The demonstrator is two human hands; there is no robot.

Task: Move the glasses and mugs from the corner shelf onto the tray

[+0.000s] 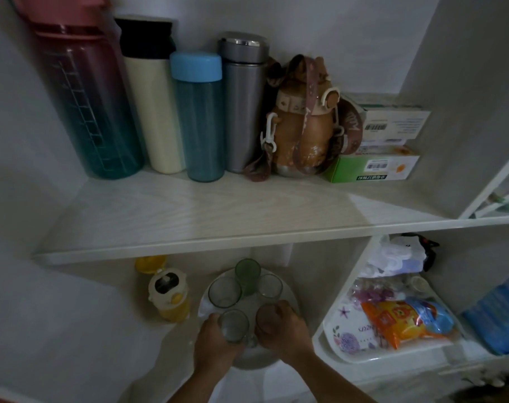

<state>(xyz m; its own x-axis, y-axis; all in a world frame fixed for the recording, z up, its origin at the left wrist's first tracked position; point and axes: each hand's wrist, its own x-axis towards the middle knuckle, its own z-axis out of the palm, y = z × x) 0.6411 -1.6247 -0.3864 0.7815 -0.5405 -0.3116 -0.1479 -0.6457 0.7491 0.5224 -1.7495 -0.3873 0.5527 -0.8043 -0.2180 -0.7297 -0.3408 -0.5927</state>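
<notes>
A round white tray [288, 292] lies on the lower shelf under the upper board. On it stand a green glass [247, 271] at the back, a clear glass [224, 292] to its left and another clear glass [270, 286] to its right. My left hand [215, 341] is wrapped around a clear glass [233, 324] at the tray's front left. My right hand [285, 330] grips a darker glass [266, 318] at the front right. Both held glasses are upright and close together over the tray.
A yellow-lidded bottle [169, 295] stands left of the tray. A white bin [334, 341] with snack packets sits to the right. The upper shelf [218, 216] holds several tall bottles, a brown strapped bottle [302, 117] and stacked boxes [375, 164].
</notes>
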